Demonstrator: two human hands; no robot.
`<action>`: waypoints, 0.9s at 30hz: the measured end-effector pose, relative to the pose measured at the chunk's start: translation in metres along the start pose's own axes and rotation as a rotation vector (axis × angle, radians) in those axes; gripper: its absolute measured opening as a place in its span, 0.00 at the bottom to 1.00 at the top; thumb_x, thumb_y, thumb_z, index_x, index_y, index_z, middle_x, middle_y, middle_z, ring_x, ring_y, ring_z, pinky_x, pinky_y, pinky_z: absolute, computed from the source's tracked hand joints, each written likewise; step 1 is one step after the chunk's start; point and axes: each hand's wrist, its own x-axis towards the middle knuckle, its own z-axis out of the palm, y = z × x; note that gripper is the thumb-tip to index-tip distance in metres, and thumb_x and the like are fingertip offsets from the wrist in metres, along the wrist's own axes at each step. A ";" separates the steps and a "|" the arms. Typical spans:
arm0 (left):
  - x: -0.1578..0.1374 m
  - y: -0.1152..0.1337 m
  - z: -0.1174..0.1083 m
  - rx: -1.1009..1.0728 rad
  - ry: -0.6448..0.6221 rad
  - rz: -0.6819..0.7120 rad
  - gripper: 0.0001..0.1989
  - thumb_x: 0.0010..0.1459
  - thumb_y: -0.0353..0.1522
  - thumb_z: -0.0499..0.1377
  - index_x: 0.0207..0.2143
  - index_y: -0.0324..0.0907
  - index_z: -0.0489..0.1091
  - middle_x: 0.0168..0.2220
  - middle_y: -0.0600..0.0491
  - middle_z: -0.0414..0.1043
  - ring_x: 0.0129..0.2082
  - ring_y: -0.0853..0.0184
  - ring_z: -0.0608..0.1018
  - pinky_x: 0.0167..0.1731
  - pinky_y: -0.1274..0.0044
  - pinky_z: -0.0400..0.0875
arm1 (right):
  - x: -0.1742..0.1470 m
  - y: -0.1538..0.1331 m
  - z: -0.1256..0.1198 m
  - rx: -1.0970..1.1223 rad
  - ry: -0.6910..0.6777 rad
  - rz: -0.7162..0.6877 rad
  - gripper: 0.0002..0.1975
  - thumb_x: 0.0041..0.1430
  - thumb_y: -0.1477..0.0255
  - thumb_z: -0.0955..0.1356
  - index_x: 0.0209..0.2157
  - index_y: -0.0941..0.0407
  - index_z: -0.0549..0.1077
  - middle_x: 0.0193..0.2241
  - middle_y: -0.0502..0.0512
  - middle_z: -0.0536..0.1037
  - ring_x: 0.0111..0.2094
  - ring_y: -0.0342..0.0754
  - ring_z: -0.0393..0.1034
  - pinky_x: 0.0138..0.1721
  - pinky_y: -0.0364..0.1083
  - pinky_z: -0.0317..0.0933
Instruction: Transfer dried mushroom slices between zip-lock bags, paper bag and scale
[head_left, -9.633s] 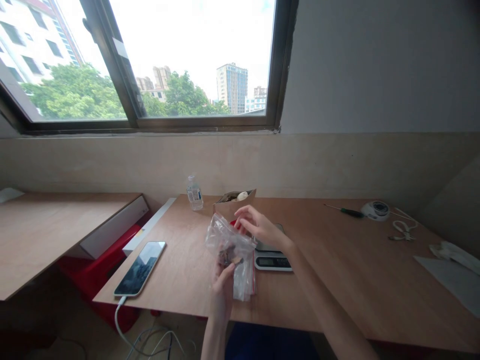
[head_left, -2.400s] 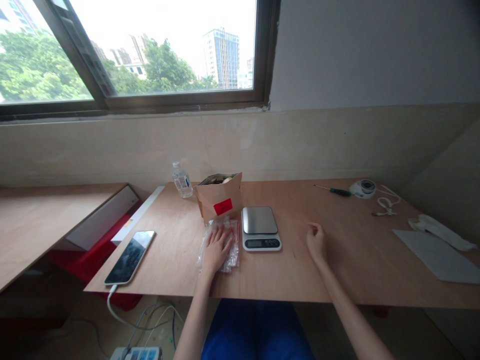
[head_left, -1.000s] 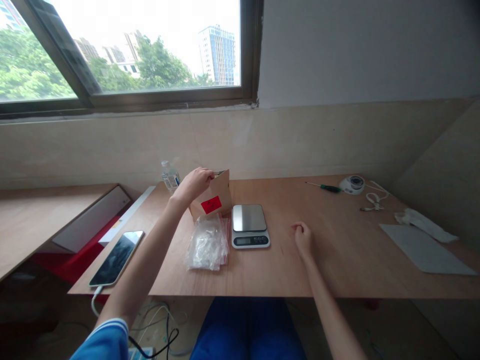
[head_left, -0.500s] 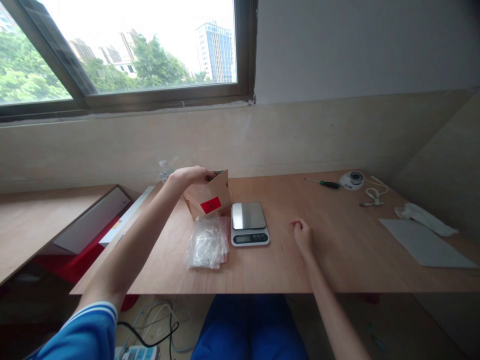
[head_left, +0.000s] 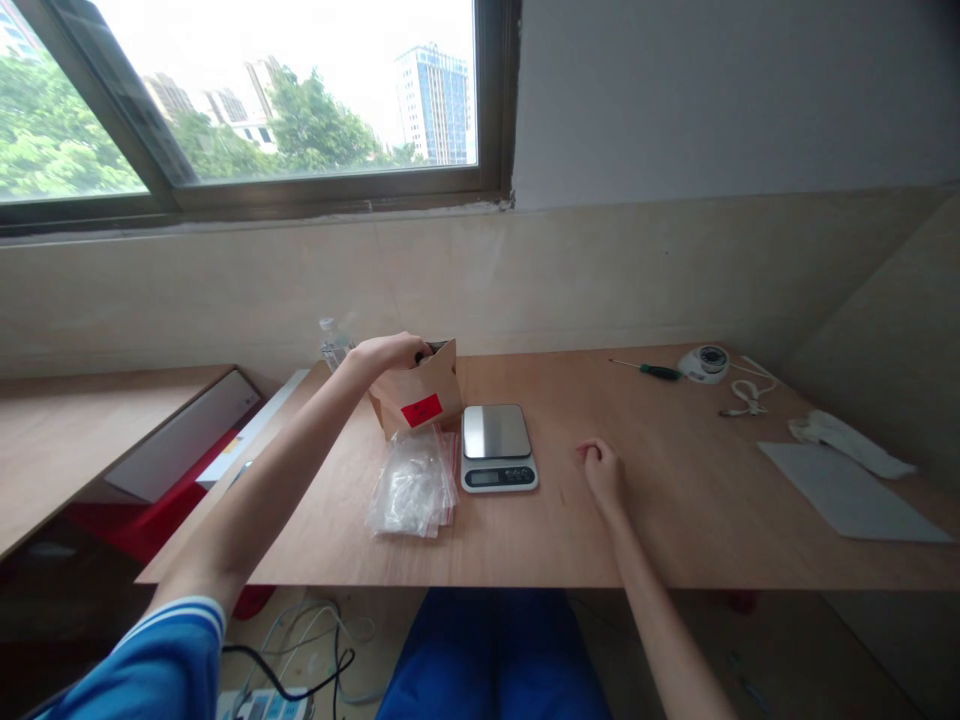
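My left hand (head_left: pixel 397 351) reaches over the top of a brown paper box (head_left: pixel 441 382) that has a red label on its front. Its fingers are down inside the opening and hidden; something dark shows beside them. A pile of clear zip bags (head_left: pixel 411 490) with red edges lies in front of the box. Just right of it is a white digital kitchen scale (head_left: pixel 497 447) with a bare steel plate. My right hand (head_left: pixel 602 468) rests on the table to the right of the scale, fingers curled in, with nothing visible in them.
At the back right lie a green-handled screwdriver (head_left: pixel 660 372), a white dome camera (head_left: pixel 705 364) and its cable (head_left: pixel 746 397). A grey sheet (head_left: pixel 847 495) and a white wrapped bundle (head_left: pixel 851 442) are far right. A clear bottle (head_left: pixel 330 342) stands behind my left forearm.
The view has shifted slightly. My left hand is still in the box opening, with a little more of the dark thing showing by its fingers. My right hand remains curled on the table.
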 end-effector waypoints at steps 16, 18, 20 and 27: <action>-0.025 -0.007 -0.010 0.042 0.082 0.047 0.07 0.50 0.32 0.51 0.28 0.44 0.69 0.23 0.57 0.71 0.22 0.71 0.68 0.23 0.80 0.56 | -0.001 0.000 -0.001 -0.014 -0.018 0.004 0.12 0.46 0.69 0.56 0.23 0.55 0.69 0.24 0.55 0.74 0.28 0.50 0.66 0.31 0.45 0.57; -0.026 -0.007 -0.009 0.040 0.095 0.033 0.07 0.51 0.32 0.52 0.27 0.45 0.69 0.22 0.58 0.71 0.22 0.72 0.69 0.22 0.81 0.56 | -0.001 0.000 -0.001 -0.013 -0.021 0.000 0.12 0.46 0.69 0.56 0.23 0.55 0.69 0.24 0.55 0.74 0.27 0.49 0.66 0.30 0.45 0.57; -0.025 -0.008 -0.010 0.025 0.112 0.012 0.07 0.51 0.34 0.53 0.30 0.45 0.69 0.23 0.58 0.72 0.22 0.71 0.70 0.22 0.81 0.56 | -0.001 0.001 -0.001 -0.012 -0.023 -0.004 0.12 0.46 0.69 0.56 0.23 0.55 0.69 0.23 0.55 0.73 0.27 0.49 0.66 0.30 0.45 0.57; -0.031 -0.001 -0.026 -0.045 0.166 -0.068 0.09 0.51 0.35 0.57 0.36 0.46 0.70 0.28 0.57 0.75 0.26 0.69 0.75 0.24 0.81 0.61 | -0.002 -0.001 0.000 -0.013 -0.033 0.002 0.12 0.47 0.70 0.56 0.24 0.55 0.68 0.21 0.53 0.72 0.24 0.48 0.64 0.28 0.44 0.56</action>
